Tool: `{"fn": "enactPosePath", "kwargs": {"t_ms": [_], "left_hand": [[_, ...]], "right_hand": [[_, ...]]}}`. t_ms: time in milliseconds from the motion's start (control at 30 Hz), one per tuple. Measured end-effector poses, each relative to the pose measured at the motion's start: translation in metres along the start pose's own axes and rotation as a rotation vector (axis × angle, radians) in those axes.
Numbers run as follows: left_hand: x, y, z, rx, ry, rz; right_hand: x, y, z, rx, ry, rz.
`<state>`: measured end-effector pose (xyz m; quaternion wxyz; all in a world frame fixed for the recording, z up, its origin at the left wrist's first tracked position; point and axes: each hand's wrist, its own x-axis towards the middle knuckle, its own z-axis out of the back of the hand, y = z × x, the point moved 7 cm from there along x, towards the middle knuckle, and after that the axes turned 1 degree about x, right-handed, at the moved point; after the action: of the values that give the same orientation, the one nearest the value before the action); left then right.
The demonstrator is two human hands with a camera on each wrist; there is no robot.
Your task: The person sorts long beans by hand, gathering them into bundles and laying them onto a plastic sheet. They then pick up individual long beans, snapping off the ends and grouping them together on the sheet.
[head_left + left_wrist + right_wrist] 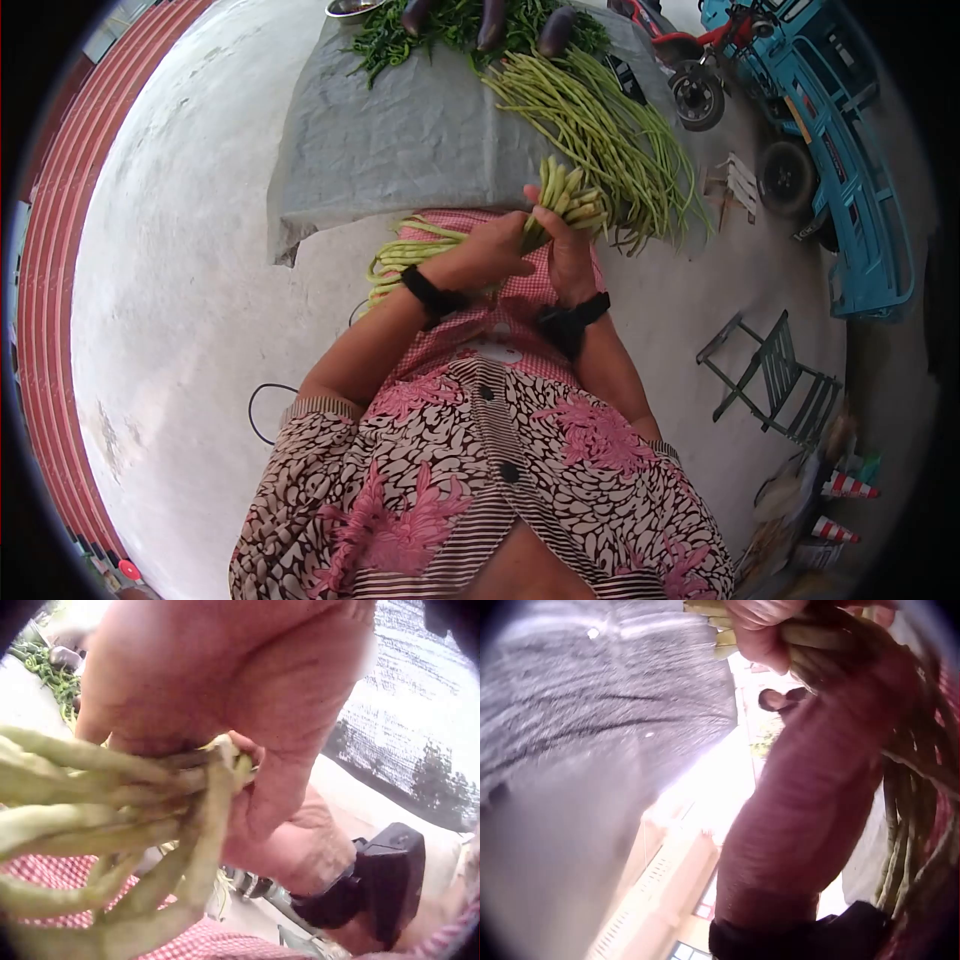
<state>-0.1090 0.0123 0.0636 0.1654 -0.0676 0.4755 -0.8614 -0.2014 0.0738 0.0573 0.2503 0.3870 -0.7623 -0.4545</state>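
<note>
A bundle of long beans [568,195] is held between both hands above the lap. My left hand [488,250] grips it from the left, and the bean lengths [90,817] trail down that side over the pink checked apron [440,222]. My right hand [570,258] holds the bundle near its cut-looking ends, its thumb laid along the beans. In the right wrist view, the bean ends [718,630] poke out beyond the fingers. Both hands meet at the bundle, so part of the grip is hidden. Each wrist wears a black band.
In front stands a table with a grey cover [390,150]. On it lie a pile of long beans [600,130], eggplants [490,25], green peppers [385,45] and a metal bowl [350,6]. To the right are a folding chair [775,375] and a blue vehicle [850,170].
</note>
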Motion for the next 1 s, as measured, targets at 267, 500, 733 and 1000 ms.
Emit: {"fn": "enactPosePath", "kwargs": {"t_ms": [267, 500, 733, 1000], "left_hand": [[-0.065, -0.021, 0.114, -0.591, 0.198, -0.033], [-0.054, -0.064, 0.142, -0.431, 0.408, -0.279], [-0.054, -0.069, 0.053, -0.724, 0.985, -0.12], [-0.071, -0.031, 0.031, -0.783, 0.894, -0.02]], "right_hand": [[-0.011, 0.083, -0.104, 0.219, 0.72, 0.089], [-0.026, 0.106, -0.161, -0.078, 0.913, 0.178], [-0.028, 0.113, -0.156, 0.62, 1.014, -0.031], [-0.002, 0.103, -0.078, 0.94, 0.54, -0.065]]}}
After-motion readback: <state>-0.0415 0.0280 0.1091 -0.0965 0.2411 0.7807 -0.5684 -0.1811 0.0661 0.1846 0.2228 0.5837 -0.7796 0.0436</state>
